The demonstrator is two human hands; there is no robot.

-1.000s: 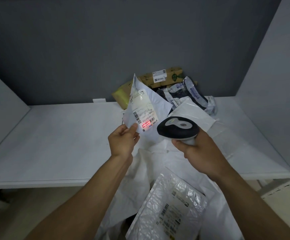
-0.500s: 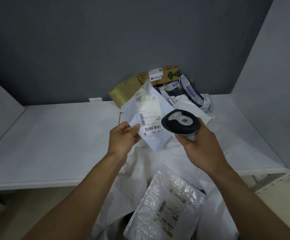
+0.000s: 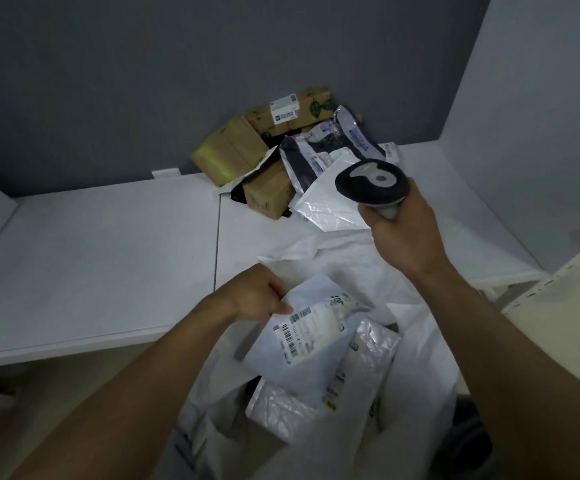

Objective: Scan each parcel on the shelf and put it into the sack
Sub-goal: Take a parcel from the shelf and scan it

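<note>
Head view: the left hand (image 3: 260,296) pinches the white mailer (image 3: 316,337) by its upper edge above the open sack (image 3: 427,348), whose mouth drapes over the shelf's (image 3: 91,258) front edge. The right hand (image 3: 406,233) is wrapped round the scanner (image 3: 371,181). Let go too near the sack's left lip, the flat mailer could slide to the floor or catch on the padded parcel (image 3: 281,410) inside. Remaining parcels (image 3: 302,150) crowd the shelf's back edge, so reaching room lies leftward.
</note>
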